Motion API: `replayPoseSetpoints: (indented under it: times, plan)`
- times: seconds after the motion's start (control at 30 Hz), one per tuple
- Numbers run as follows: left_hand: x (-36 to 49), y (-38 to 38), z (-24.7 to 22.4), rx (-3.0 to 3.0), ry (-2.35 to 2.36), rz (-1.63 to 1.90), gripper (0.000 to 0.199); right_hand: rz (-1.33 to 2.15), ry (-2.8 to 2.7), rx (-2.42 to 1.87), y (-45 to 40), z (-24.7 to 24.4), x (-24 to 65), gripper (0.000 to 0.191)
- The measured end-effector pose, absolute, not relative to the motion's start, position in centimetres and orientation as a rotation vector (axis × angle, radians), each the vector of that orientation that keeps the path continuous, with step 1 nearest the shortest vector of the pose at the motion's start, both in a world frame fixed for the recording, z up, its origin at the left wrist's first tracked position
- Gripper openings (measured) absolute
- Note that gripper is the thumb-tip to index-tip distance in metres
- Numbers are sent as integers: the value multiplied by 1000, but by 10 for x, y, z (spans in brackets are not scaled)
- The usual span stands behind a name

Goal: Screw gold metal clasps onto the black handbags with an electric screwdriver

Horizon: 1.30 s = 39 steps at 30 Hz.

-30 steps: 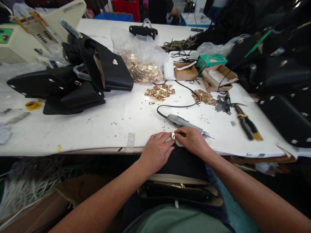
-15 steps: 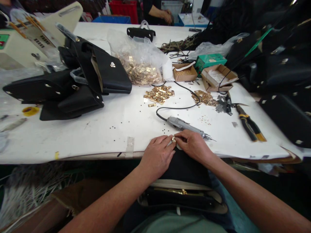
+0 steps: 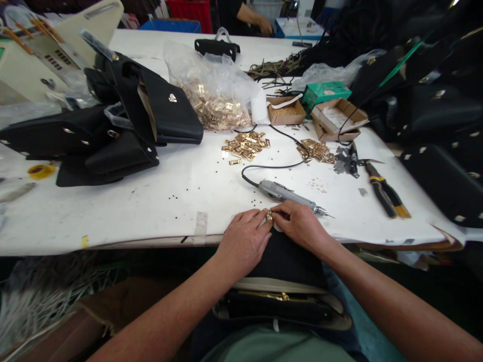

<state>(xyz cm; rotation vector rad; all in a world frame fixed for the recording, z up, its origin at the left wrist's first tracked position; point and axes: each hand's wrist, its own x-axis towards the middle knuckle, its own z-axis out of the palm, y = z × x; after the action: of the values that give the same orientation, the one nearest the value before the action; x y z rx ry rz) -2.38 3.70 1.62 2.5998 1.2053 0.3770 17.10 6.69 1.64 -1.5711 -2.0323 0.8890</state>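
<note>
A black bag [image 3: 290,259] lies across my lap, its flap reaching up to the table edge and its zipped opening [image 3: 277,296] facing me. At the flap's far end sits a small gold metal fitting [image 3: 269,216]. My left hand [image 3: 245,234] rests on the flap, its fingertips closed against the fitting's left side. From the right, my right hand [image 3: 298,221] pinches the same fitting between thumb and fingers. Just beyond my hands lies a grey electric screwdriver [image 3: 289,193] with its bit pointing right.
Gold fittings lie in two piles, left [image 3: 247,146] and right [image 3: 319,151]. Pliers [image 3: 387,191] lie at the right. Black bags [image 3: 169,110] are stacked at the left, beside a plastic bag of fittings [image 3: 219,100]. Cardboard boxes [image 3: 335,118] stand behind. A person's arm [image 3: 254,17] shows at the back.
My hands stay at the gold fitting with hardly any movement. The view has shifted slightly. At the back, the other person's hands have moved a little apart or out of sight.
</note>
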Motion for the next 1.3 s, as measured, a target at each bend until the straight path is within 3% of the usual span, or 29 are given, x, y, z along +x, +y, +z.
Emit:
replayPoseSetpoints:
  times: [0.2, 0.43, 0.53, 0.63, 0.83, 0.93, 1.1, 1.3]
  plan:
    - [-24, 37, 18, 2612, 1204, 379, 35, 791, -1996, -1506, 63, 19, 182, 19]
    - [-23, 38, 21, 2649, 1193, 365, 31, 179, -2228, -1749, 76, 29, 206, 32]
    - [-22, 38, 22, 2673, 1198, 370, 32, 256, -2316, -1851, 87, 29, 206, 38]
    - [-21, 39, 20, 2695, 1205, 388, 33, 477, -2181, -1785, 96, 38, 214, 31]
    - [-18, 38, 15, 2743, 1212, 462, 34, 1150, -1210, -1267, 112, 79, 253, 32]
    - [-15, 38, 16, 2760, 1237, 473, 34, 1086, -867, -1051, 127, 85, 267, 31]
    - [-12, 39, 18, 2799, 1227, 497, 34, 729, -779, -1242, 145, 64, 277, 40]
    - [-11, 39, 17, 2781, 1229, 516, 34, 641, -760, -1274, 152, 46, 269, 41]
